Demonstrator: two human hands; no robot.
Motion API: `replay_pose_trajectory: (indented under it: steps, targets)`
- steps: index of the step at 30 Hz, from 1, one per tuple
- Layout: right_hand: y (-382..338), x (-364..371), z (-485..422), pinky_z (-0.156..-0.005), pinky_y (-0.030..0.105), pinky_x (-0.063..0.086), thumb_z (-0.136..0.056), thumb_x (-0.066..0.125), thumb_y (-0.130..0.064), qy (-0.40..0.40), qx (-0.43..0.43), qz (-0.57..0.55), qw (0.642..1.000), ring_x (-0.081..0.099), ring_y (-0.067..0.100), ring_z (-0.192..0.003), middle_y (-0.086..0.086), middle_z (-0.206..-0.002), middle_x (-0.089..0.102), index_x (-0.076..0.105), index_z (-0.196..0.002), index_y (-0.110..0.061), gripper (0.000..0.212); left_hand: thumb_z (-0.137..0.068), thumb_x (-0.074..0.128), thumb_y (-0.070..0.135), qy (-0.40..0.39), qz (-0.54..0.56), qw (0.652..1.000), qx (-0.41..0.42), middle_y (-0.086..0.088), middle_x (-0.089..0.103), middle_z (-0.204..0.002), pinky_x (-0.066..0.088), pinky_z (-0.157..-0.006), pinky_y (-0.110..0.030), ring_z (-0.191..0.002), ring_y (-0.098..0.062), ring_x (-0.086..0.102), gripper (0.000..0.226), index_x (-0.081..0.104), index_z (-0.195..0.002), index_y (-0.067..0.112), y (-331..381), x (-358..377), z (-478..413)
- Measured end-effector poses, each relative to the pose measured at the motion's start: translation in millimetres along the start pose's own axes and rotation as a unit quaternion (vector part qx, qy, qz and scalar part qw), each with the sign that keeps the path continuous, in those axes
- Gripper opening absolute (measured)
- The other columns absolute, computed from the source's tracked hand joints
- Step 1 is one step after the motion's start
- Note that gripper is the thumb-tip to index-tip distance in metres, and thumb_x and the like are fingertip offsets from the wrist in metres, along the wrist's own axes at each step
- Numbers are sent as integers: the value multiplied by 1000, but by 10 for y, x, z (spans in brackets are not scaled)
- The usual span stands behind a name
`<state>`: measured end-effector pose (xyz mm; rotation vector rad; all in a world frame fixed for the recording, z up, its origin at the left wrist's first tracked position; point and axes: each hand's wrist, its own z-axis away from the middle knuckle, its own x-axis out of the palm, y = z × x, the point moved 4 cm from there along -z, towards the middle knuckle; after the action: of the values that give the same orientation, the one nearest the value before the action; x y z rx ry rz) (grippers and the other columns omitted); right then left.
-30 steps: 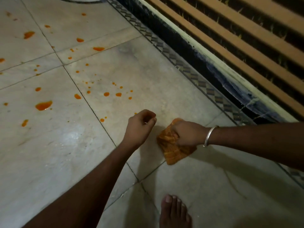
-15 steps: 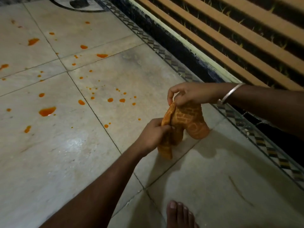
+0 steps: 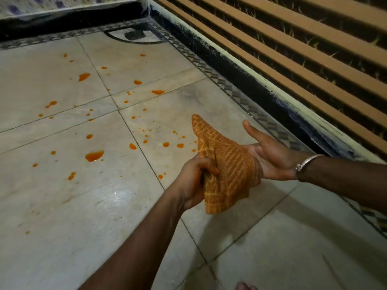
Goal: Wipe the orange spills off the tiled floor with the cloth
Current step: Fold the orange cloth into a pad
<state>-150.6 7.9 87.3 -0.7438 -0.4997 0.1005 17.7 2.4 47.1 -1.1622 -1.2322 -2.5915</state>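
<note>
The left hand [image 3: 193,181] is gripping the lower part of the orange cloth [image 3: 224,166], its fingers [image 3: 207,168] curling tight around the bunched fabric. The right hand [image 3: 270,155] is lying flat and spread, palm up, under the cloth, above the tiled floor [image 3: 62,206]. Orange spills [image 3: 94,155] are dotting the tiles beyond.

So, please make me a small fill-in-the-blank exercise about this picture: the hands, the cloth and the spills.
1. The left hand grips the cloth's ______ end.
2. The right hand lies ______ under the cloth, palm up.
3. The spills on the floor are ______ in colour.
4. The bracelet sits on the ______ wrist.

Missing words: lower; open; orange; right
</note>
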Motion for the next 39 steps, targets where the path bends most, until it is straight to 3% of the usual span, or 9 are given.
replay_pose_trajectory:
  steps: [3,6,12,17,21,24,28,31,39]
  targets:
    - [-104,60,-66,-96,48,54,-88,62,-37,35,-71,34,996,61,32,-122,13,-133,63,51,-139,-23,53,-78,60,9,15,-3,1000,25,-23,70,-123,61,-91,-51,-107,-37,71,50,62,-128,2,145,6,48]
    - [-140,-4,-137,-93,43,57,-84,69,-14,149,-137,67,977,65,29,-116,11,-133,63,42,-145,-22,67,-99,64,26,76,-99,991,46,-13,77,-116,64,-83,-41,-102,-29,76,27,69,-121,13,361,-8,65]
    - [-288,-13,-213,-81,38,58,-88,71,-11,220,-238,170,931,68,23,-104,2,-112,66,15,-150,-52,94,-100,66,26,187,-260,942,103,-12,78,-103,62,-86,-40,-102,-31,75,22,72,-108,6,629,-244,47]
    - [-403,157,-207,-77,28,59,-89,69,-6,189,-292,220,911,71,19,-101,8,-113,69,47,-142,-32,63,-86,84,26,262,-195,936,127,-11,64,-122,59,-94,-47,-110,-30,68,61,42,-130,25,599,-307,77]
    - [-404,134,-231,-82,35,61,-73,83,-4,181,-263,327,890,58,17,-114,-3,-134,50,48,-142,-31,82,-73,92,11,133,-258,944,157,-16,54,-135,62,-90,-52,-118,-36,64,101,32,-141,54,695,-304,111]
    - [-400,37,-292,-83,34,60,-72,86,-11,209,-227,454,836,50,15,-116,-1,-133,47,52,-138,-31,77,-73,90,6,135,-478,851,172,-1,53,-133,62,-91,-35,-121,-23,58,92,45,-148,37,765,-234,104]
    - [-450,65,-332,-73,17,44,-87,72,-23,228,-245,586,738,53,15,-94,-1,-105,49,69,-112,-23,25,-86,78,17,225,-649,690,227,-1,55,-107,42,-73,-15,-104,-20,57,25,74,-111,20,824,-204,114]
    - [-534,119,-355,-74,23,48,-90,69,-32,201,-230,632,712,51,15,-96,-2,-108,43,72,-98,-23,12,-90,76,22,224,-663,676,231,2,46,-117,44,-88,-25,-113,-16,47,17,73,-106,19,894,-252,126]
    - [-868,173,-407,-79,29,59,-85,76,-27,153,-149,693,689,70,9,-81,-4,-90,73,75,-101,-19,18,-95,63,0,126,-710,663,200,3,66,-104,44,-71,-12,-98,-15,63,31,72,-120,16,1103,-268,-3]
